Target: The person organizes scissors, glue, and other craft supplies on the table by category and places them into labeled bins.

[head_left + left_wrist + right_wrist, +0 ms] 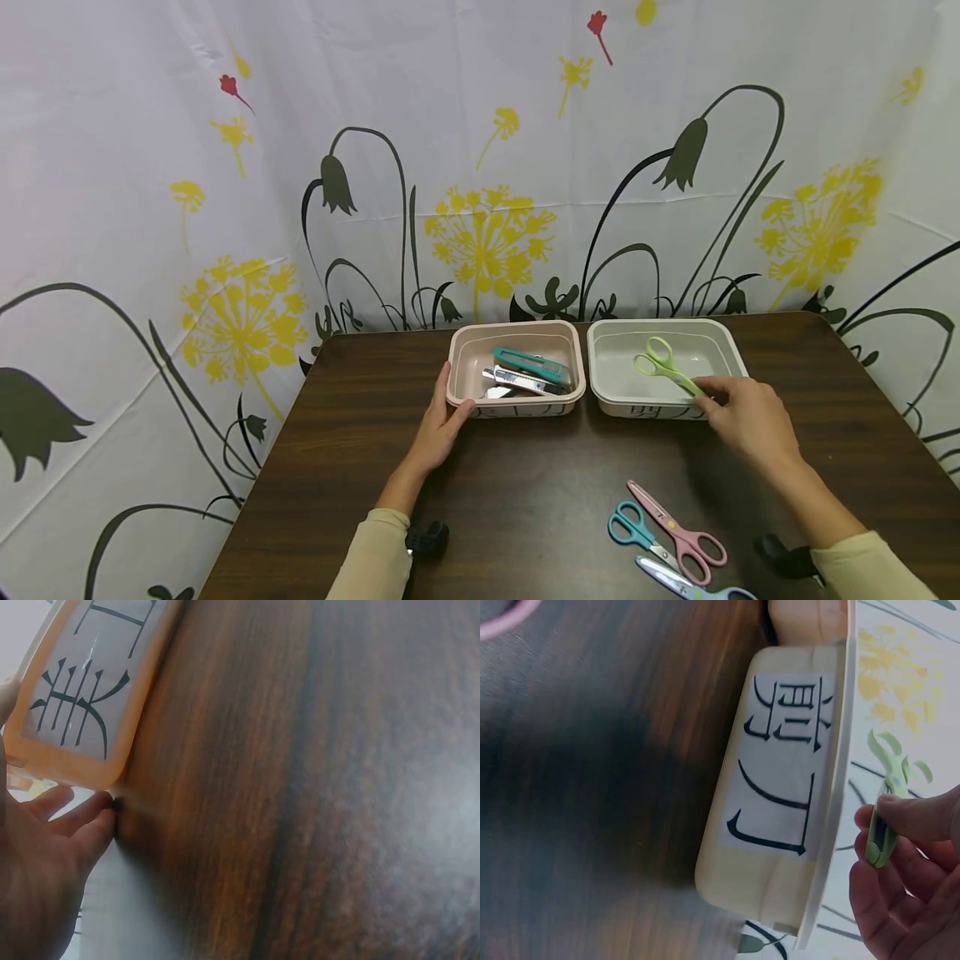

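Note:
Light green scissors [667, 367] are pinched near the blade end by my right hand [753, 417], above the front right of a pale greenish-white bin [611, 383]. The right wrist view shows thumb and fingers on the green scissors [885, 802], handles pointing away, beside the labelled bin [780, 772]. My left hand [438, 429] rests against the front left corner of a pinkish-beige bin [468, 346], thumb at its rim. Inside lie a teal box cutter [528, 364] and a white-and-grey box cutter [525, 382]. In the left wrist view, fingers of the left hand [52, 847] touch the bin's corner [105, 769].
Pink scissors [678, 529], small blue scissors [637, 529] and light blue scissors [678, 579] lie on the dark wooden table [510, 500], near its front. A flower-printed curtain [465, 100] hangs behind the table.

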`<state>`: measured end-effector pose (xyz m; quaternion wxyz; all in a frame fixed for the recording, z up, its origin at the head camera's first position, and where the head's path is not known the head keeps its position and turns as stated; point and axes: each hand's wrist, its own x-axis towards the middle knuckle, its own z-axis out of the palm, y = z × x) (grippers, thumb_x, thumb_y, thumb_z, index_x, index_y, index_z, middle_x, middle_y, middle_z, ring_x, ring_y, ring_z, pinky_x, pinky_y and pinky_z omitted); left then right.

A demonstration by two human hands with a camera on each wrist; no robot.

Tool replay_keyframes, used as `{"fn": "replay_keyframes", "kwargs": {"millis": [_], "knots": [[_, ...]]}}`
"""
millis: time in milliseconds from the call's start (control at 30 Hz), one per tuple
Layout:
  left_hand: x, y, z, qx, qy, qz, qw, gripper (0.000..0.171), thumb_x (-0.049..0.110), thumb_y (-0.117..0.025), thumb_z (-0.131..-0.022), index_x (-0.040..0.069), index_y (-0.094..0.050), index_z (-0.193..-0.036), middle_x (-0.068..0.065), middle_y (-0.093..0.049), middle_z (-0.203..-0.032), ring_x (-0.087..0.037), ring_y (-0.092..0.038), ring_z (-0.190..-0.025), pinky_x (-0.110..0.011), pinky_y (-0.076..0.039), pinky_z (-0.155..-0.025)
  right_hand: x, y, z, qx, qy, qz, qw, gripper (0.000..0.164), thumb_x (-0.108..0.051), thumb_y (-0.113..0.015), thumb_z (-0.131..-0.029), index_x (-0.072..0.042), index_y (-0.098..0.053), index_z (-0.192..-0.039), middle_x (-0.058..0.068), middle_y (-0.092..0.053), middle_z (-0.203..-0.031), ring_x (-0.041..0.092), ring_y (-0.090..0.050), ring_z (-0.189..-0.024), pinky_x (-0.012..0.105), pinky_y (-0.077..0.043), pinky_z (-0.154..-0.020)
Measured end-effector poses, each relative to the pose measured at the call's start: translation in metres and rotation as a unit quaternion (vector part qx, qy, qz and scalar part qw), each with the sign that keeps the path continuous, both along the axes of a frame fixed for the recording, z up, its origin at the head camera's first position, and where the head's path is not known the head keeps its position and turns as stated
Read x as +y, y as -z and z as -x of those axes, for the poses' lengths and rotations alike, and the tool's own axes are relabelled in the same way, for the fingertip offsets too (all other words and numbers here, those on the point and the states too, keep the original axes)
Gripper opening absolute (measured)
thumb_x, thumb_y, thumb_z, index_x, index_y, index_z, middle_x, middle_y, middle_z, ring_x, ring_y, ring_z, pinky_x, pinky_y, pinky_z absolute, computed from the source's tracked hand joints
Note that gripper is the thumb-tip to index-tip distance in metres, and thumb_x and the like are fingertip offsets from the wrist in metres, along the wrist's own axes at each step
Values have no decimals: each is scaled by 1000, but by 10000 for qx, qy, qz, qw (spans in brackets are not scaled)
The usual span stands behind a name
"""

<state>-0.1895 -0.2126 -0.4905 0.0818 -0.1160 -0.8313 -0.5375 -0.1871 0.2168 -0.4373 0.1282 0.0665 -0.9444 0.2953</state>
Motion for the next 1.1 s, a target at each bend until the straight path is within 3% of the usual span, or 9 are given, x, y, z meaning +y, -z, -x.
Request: {"fn": "replay_keyframes", "kwargs": {"millis": [333, 600, 900, 1033, 1100], "knots": [[1, -3, 0, -60, 31, 13, 10000, 74, 12, -57, -100, -1, -11, -156, -35, -23, -152, -53, -35, -132, -59, -27, -107, 3, 0, 30, -219, 11, -142, 9997, 29, -12, -69, -88, -1, -72, -115, 20, -71, -101, 24, -54, -66, 34, -36, -55], [0, 0, 0, -58, 47, -20, 10000, 74, 9, -57, -99, -3, -10, -155, -36, -24, -151, -53, -37, -130, -59, -28, -106, 0, 5, 51, -424, -381, -234, 9981, 26, -9, -68, -86, 1, -73, -110, 17, -73, -94, 31, -64, -80, 46, -46, -67], [0, 2, 1, -7, 97, -79, 9999, 75, 10, -57, -99, -2, -10, -155, -37, -25, -151, -53, -38, -130, -59, -29, -106, -4, 14, 69, -983, -934, 135, 9907, 25, -6, -64, -90, 9, -70, -109, 18, -72, -92, 18, -58, -67, 32, -43, -56], [-1, 4, 3, 45, 185, -112, 9998, 75, 8, -57, -99, -3, -8, -155, -38, -25, -149, -54, -40, -128, -59, -31, -104, -6, 13, 75, -1267, -893, 272, 9875, 27, -7, -62, -91, 10, -69, -111, 14, -71, -87, 16, -54, -61, 32, -41, -52], [-1, 5, 4, 41, 183, -126, 9997, 75, 7, -57, -99, -3, -8, -155, -38, -25, -149, -54, -40, -128, -59, -31, -104, -6, 13, 77, -1227, -846, 160, 9887, 26, -9, -62, -91, 9, -70, -109, 15, -72, -90, 20, -59, -68, 35, -44, -57]]}}
